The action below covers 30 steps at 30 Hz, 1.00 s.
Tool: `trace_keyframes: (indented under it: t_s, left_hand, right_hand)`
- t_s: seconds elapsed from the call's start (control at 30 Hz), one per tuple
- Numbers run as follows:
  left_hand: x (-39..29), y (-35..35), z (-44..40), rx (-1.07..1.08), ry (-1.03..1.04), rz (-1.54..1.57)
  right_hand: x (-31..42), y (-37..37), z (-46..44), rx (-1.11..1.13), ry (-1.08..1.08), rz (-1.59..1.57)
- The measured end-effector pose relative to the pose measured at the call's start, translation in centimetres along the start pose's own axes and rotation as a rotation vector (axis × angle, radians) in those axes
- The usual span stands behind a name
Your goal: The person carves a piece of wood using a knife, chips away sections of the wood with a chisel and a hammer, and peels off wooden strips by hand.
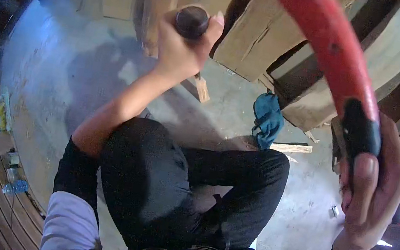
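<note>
Head view: the fingers (217,23) of the left hand (178,57) are curled around a dark handle (192,22), its rounded end turned toward the camera; those of the right hand (383,178) hold a red curved bar (338,50) by its black grip (359,131), the thumb lying along it. The handle stands above the floor (48,81), beyond the left knee, while the bar arches across the upper right, in front of large brown panels (255,35). Judged by appearance, the bar is stiff and moderately heavy, with its weight forward of the hand; its glossy paint may prove slippery, so the black grip is the better hold. The handle appears hard, compact and fairly light, best taken around its girth, just below the rounded end; neither piece looks fragile. A pale piece of wood (202,90) shows just below the left hand; whether it joins the handle cannot be told. A crumpled blue cloth (267,118) lies on the floor beside a wooden strip (291,148). The bent legs (143,173) occupy the space between the arms, and the panels restrict room for swinging the bar.
</note>
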<state>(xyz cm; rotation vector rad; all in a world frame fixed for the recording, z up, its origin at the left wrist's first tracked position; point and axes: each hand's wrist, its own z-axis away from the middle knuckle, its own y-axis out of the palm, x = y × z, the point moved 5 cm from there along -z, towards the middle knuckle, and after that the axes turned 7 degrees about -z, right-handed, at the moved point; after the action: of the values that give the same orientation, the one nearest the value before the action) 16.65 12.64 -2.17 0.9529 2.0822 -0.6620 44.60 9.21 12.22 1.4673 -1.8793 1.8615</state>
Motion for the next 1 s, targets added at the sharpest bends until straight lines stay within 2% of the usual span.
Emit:
trace_keyframes:
  t_s: [0.1,0.13,0.23,0.27,0.33,0.43,0.5,0.6,0.7,0.8,0.9,0.93,0.97,1.0]
  left_hand:
    - [0.0,-0.1,0.1,-0.055,-0.066,0.045]
    - [0.3,0.2,0.2,-0.082,-0.101,0.161]
    - [-0.1,0.2,0.3,-0.07,0.008,0.065]
    - [0.3,0.0,0.5,-0.098,-0.066,0.049]
    - [0.5,-0.1,0.7,-0.098,-0.041,0.093]
    - [0.5,0.0,0.2,-0.146,-0.02,0.122]
    - [0.1,0.1,0.5,-0.165,0.02,0.089]
    - [1.5,-0.5,0.5,-0.178,-0.052,0.123]
    - [2.5,-1.0,0.3,-0.187,-0.069,0.021]
    - [1.6,-1.6,0.2,-0.154,-0.218,-0.107]
    - [4.5,-3.0,-0.3,-0.141,-0.131,-0.115]
    - [4.9,-3.8,0.0,-0.198,-0.101,-0.323]
    - [5.6,-4.3,0.5,-0.218,-0.069,-0.368]
    - [6.7,-5.0,1.2,-0.238,-0.036,-0.413]
  right_hand:
    - [-0.2,0.2,0.2,0.015,0.033,0.09]
    - [-0.2,0.1,0.1,0.042,0.048,0.152]
    - [-0.2,-0.1,0.6,0.046,0.03,0.196]
    - [-0.2,0.0,0.8,0.042,0.026,0.184]
    - [-0.3,0.3,1.2,0.04,0.06,0.15]
    - [-0.7,0.1,0.9,0.07,0.076,0.275]
    - [-0.8,0.4,1.0,0.054,0.113,0.184]
    - [-1.4,0.9,1.5,-0.002,0.071,0.184]
    - [-2.0,0.9,0.7,0.078,0.055,0.097]
    - [-3.5,2.4,1.0,0.085,0.171,-0.186]
    - [-5.7,4.9,1.5,0.125,0.312,-0.315]
    - [-7.2,6.1,1.7,0.177,0.407,-0.337]
    - [-8.1,7.6,1.7,0.159,0.337,-0.284]
    - [-9.2,9.1,2.0,0.139,0.388,-0.301]
